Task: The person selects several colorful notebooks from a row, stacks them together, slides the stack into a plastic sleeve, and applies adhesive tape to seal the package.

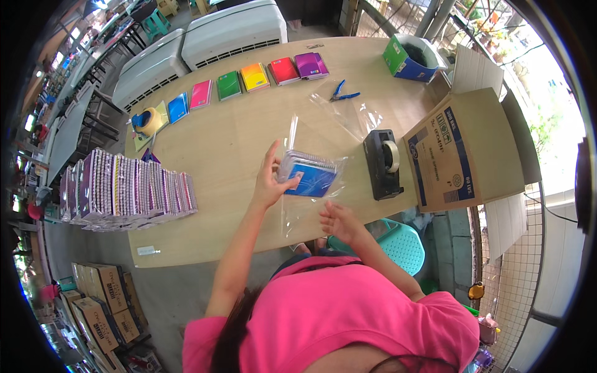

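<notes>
Pink shirt (354,304), yours. Your left hand (271,183): gripping blue notebooks (314,180), right of its palm, clear film (303,214) about them. Your right hand (339,221): half-open, notebooks just beyond; probably best to smooth loose film flat.

The person here wears a bright pink T-shirt (360,304), plain across the front, with a rounded neckline edged by a band in the same pink. Its left sleeve (202,339) and right sleeve (444,314) are short and loose, leaving both forearms bare down to an ungloved left hand (272,186) and right hand (341,222). Long dark hair (231,339) falls over the left shoulder. Beyond the shirt's hem, below the near edge of the desk (217,149), a dark lower garment (311,263) shows, probably navy, though I see only a sliver.
</notes>
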The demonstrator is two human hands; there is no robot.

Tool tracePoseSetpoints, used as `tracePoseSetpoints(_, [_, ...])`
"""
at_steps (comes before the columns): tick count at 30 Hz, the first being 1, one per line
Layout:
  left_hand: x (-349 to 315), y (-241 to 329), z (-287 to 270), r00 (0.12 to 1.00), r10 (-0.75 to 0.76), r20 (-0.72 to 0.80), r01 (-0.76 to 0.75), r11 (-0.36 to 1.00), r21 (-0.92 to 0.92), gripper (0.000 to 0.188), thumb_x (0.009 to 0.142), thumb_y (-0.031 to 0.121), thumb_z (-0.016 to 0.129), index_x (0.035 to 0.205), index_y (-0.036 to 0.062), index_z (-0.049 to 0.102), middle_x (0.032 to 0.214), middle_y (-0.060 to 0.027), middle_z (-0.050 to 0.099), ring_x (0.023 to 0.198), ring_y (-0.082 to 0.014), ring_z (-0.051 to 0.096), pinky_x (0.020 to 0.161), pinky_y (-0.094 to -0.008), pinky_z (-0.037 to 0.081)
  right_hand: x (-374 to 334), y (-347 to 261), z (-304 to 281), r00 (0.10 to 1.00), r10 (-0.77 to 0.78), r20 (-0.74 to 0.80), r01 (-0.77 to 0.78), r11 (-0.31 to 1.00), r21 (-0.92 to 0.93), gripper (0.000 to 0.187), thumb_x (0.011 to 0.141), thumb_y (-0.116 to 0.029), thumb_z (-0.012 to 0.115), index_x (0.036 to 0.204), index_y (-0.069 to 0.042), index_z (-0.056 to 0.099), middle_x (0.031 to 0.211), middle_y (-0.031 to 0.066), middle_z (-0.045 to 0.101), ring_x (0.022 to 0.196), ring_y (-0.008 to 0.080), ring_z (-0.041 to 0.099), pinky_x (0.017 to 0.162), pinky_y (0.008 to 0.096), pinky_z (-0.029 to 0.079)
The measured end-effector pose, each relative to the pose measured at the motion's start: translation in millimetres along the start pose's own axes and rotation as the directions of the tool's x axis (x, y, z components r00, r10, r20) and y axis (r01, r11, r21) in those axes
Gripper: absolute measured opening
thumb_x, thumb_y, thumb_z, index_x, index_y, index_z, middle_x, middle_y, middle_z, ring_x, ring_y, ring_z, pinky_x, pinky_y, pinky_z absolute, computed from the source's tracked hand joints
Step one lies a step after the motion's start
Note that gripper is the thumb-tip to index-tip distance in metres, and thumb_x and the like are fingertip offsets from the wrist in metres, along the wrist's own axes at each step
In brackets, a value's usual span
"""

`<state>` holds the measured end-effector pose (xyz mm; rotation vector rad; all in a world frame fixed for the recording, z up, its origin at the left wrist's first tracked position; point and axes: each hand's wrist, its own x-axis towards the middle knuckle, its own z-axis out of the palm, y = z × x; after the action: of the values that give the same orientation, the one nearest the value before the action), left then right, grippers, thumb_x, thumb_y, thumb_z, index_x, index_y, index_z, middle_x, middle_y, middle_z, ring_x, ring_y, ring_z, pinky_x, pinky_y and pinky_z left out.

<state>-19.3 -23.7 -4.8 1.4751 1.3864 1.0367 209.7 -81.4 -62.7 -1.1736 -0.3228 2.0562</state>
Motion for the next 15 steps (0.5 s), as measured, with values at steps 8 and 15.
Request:
tracePoseSetpoints(8, [-34,-82,55,0.942,0.275,-0.190,-0.237,0.950,0.203,0.089,0.070,0.009,0.080,0.147,0.0129,0.036,0.147,-0.0259,0.029,0.135,-0.0382,0.035,0.113,-0.0497,0.030,64,-40,-7,0.711,-0.561,0.423,0.635,0.256,-0.729,0.082,0.069,-0.007,0.085,0.138,-0.005,0.042,0.126,0.0138,0.059,0.122,0.0298,0.054,0.104,0.0412,0.045])
tracePoseSetpoints(15, [-2,17,-40,0.614,0.639,0.464,-0.758,0.312,0.573,0.085,0.062,0.028,0.087,0.138,0.0261,0.048,0.149,-0.0164,0.031,0.138,-0.0379,0.032,0.112,-0.0516,0.032,-17,-126,59,0.318,-0.284,0.904,0.708,-0.563,-0.426,0.056,0.063,-0.009,0.082,0.116,-0.014,0.066,0.139,0.0158,0.049,0.132,0.0342,0.044,0.106,0.0438,0.041])
